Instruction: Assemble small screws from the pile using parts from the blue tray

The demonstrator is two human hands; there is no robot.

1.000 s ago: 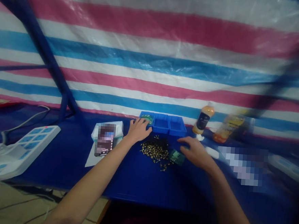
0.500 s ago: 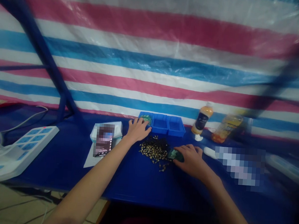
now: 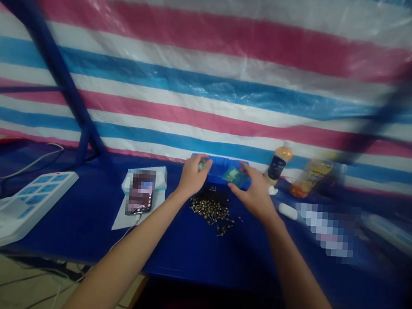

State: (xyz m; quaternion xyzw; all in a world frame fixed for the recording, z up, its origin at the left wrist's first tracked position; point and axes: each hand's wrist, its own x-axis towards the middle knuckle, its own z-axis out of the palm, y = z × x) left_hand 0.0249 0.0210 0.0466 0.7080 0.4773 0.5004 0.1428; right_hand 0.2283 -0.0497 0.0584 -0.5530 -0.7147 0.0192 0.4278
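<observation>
We hold a green circuit board [image 3: 233, 175] at the fingertips of our right hand [image 3: 254, 191] over the blue parts bins [image 3: 222, 166], hands apart; our left hand [image 3: 193, 175] seems to pinch a second green board [image 3: 201, 166]. A loose heap of brass pins [image 3: 211, 211] remains on the blue tabletop [image 3: 81, 221].

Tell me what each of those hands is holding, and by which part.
The right hand grips a small green circuit board by its edge, in its fingers. The left hand seems to pinch another green piece, mostly hidden, so the place of that hold cannot be told.
</observation>
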